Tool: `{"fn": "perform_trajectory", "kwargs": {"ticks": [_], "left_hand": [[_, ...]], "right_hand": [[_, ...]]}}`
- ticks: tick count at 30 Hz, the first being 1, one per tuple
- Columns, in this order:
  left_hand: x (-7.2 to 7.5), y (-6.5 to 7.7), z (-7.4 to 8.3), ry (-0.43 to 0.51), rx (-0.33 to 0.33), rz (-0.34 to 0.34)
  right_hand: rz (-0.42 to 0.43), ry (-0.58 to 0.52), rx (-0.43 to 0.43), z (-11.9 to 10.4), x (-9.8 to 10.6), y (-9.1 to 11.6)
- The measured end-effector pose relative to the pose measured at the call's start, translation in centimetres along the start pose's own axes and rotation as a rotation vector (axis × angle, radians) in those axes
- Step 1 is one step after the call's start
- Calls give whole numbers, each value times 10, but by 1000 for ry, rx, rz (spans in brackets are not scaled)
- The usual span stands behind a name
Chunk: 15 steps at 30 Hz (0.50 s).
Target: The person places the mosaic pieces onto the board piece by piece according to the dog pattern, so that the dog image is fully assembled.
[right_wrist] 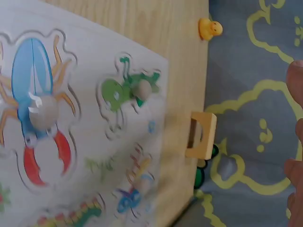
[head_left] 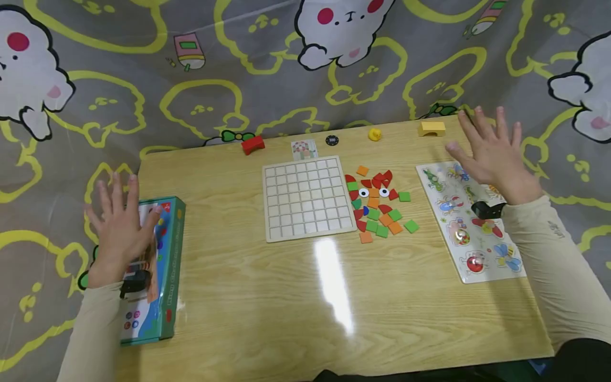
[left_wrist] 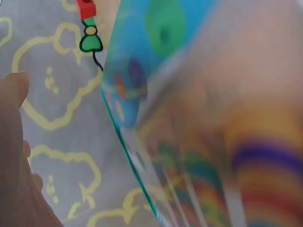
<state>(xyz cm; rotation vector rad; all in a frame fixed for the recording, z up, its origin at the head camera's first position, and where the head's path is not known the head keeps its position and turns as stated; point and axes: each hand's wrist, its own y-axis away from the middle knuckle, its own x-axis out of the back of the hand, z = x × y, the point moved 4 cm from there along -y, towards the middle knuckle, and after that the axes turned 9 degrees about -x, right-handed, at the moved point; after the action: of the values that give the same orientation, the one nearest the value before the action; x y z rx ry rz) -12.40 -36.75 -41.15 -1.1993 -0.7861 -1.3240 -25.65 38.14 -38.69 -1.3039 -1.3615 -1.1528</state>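
My left hand is held with fingers spread above a teal game box at the table's left side. Its fingers show at the edge of the left wrist view, with nothing in them. On the right, my other hand is raised with spread fingers over the insect knob puzzle board, also holding nothing. Between the hands lies a white grid board. Beside it is a loose heap of red, green and orange tiles, with two eye pieces among them.
Along the back edge stand a red arch block, a picture card, a black chip, a yellow duck and a yellow arch block. A patterned grey cloth hangs behind the wooden table.
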Motion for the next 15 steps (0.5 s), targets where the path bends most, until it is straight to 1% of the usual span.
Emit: {"fn": "perform_trajectory", "kwargs": {"ticks": [4,8,12,15], "left_hand": [[-12,-8,10,19,-32,-2],[-21,-20,22,26,-70,-12],[-33,-32,38,23,-94,-42],[-46,-39,55,15,-120,-77]], "right_hand": [[1,-28,65,-11,-18,-5],[-24,-68,135,-30,-37,-12],[-74,-133,209,-51,-56,-15],[-118,-173,252,-62,-68,-17]]}}
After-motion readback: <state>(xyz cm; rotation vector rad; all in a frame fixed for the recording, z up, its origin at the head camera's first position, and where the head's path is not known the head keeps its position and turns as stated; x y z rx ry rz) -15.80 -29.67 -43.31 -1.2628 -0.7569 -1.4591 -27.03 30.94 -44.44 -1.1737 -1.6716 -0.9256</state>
